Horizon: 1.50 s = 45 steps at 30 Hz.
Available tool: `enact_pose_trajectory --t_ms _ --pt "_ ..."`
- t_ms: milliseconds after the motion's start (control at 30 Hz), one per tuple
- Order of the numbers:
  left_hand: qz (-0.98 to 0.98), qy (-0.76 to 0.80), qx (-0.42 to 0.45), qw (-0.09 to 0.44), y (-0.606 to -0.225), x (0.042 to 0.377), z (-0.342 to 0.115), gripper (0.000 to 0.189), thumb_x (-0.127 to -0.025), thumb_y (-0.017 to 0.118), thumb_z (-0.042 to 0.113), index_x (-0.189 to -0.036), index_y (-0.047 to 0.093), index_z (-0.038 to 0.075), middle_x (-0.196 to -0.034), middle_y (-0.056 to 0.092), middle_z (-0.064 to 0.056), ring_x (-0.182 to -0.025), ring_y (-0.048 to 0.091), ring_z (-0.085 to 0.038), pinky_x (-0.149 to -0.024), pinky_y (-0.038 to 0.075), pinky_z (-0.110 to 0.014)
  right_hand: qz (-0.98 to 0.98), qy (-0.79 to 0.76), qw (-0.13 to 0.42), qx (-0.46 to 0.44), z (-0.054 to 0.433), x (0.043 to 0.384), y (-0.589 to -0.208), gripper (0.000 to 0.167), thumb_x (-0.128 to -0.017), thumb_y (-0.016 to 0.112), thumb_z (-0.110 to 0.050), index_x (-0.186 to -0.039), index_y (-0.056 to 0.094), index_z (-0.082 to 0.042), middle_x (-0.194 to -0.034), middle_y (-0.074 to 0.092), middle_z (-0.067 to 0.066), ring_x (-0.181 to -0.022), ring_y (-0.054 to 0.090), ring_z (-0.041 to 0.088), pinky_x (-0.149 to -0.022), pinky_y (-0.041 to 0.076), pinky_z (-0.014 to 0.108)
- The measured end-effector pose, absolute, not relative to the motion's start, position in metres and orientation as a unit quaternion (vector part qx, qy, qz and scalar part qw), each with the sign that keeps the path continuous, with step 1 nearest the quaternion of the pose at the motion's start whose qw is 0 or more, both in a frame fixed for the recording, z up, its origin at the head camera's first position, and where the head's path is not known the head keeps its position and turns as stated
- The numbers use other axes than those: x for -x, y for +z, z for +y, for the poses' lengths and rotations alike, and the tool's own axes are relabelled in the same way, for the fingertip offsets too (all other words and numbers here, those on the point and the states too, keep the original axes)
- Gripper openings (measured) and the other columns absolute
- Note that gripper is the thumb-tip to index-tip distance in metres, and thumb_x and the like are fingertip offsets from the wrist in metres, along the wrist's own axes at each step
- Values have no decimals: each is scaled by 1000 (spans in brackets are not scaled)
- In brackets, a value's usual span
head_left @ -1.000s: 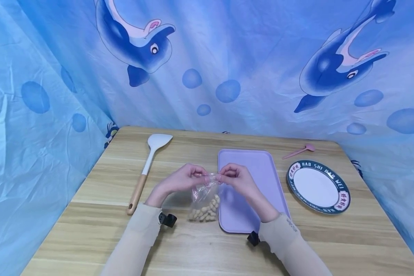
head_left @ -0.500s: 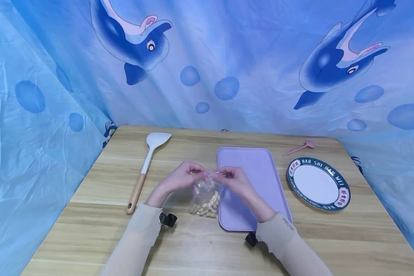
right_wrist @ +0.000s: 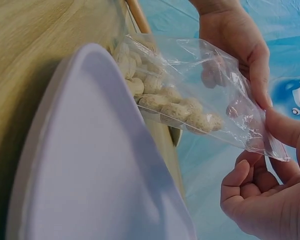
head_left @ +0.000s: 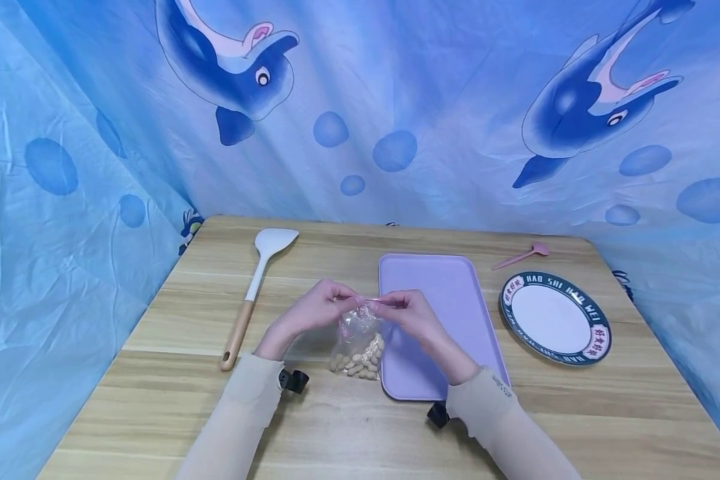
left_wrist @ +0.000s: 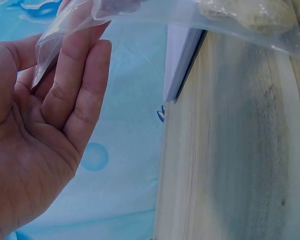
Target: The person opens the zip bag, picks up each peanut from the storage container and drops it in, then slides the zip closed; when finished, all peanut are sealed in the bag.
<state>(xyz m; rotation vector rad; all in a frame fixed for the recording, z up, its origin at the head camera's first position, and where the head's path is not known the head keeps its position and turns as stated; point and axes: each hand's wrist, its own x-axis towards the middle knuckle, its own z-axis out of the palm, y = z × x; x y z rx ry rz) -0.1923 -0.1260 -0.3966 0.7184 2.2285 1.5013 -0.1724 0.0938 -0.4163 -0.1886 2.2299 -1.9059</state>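
Observation:
A clear plastic bag (head_left: 360,343) with unshelled peanuts (right_wrist: 175,107) in its lower part stands at the left edge of the purple tray (head_left: 438,287). My left hand (head_left: 321,309) pinches the bag's top edge between thumb and fingers. From the other side, the right hand (head_left: 414,317) pinches the same edge, its fingertips close to the left ones. In the right wrist view the bag's top is drawn together between both hands. The left wrist view shows the left hand (left_wrist: 60,110) with a corner of the bag across its fingers.
On the left lies a white spatula (head_left: 258,287) with a wooden handle. Right of the tray sits a white plate (head_left: 552,320) with a green patterned rim. Behind the plate is a small pink spoon (head_left: 525,255). A blue dolphin curtain (head_left: 360,120) hangs behind the table.
Both hands have drawn closer together along the bag's top edge, and the right hand has shifted slightly left. The bag remains pinched by both hands throughout.

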Motion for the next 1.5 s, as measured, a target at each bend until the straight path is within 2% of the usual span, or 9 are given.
enact_pose_trajectory --t_ms 100,233,500,800,900,1133,1300,1500 --pt "793 525 -257 172 -397 192 -125 21 -98 63 16 -108 74 1 -97 73 -8 -64 64 -20 -53 51 -28 755 -645 100 66 94 172 -417 24 -88 76 -9 -104 73 8 -91 75 8 -82 66 12 -82 51 29" --pt "789 531 -256 173 -398 191 -123 16 -96 67 15 -101 73 1 -96 72 -8 -65 66 -21 -62 58 -33 756 -644 95 67 94 171 -417 23 -87 76 -9 -103 73 7 -91 75 8 -81 65 12 -79 51 28" --pt "793 530 -249 170 -398 191 -120 13 -96 66 13 -98 73 2 -91 72 -6 -64 65 -20 -61 58 -46 755 -647 93 58 95 170 -414 21 -86 77 -9 -101 74 6 -86 74 3 -78 64 13 -74 50 26" --pt "784 543 -247 171 -399 192 -120 14 -96 64 9 -98 73 -2 -87 72 -8 -54 64 -20 -56 58 -43 750 -652 95 57 95 171 -416 22 -85 78 -9 -101 74 6 -88 75 5 -85 63 14 -82 49 31" --pt "783 545 -249 168 -400 192 -120 14 -96 64 8 -98 72 -2 -88 72 -8 -54 64 -20 -54 58 -37 750 -652 95 56 94 171 -416 20 -85 78 -10 -99 75 4 -87 75 4 -86 63 15 -82 48 31" --pt "780 551 -245 169 -400 190 -118 12 -95 64 6 -98 71 -4 -88 71 -8 -53 63 -19 -51 56 -33 752 -650 94 56 93 171 -415 20 -85 78 -9 -98 74 6 -86 74 4 -84 63 15 -81 48 31" --pt "782 550 -242 165 -400 190 -119 14 -95 64 7 -100 72 -3 -89 71 -7 -54 62 -18 -53 57 -36 752 -650 103 50 95 172 -414 20 -86 77 -10 -98 74 5 -87 74 4 -84 64 17 -81 50 31" --pt "791 549 -223 155 -399 191 -122 14 -96 63 7 -100 72 -2 -91 71 -11 -53 63 -20 -55 57 -44 748 -653 107 45 99 174 -412 22 -86 76 -10 -101 74 6 -89 74 6 -87 66 26 -81 52 33"
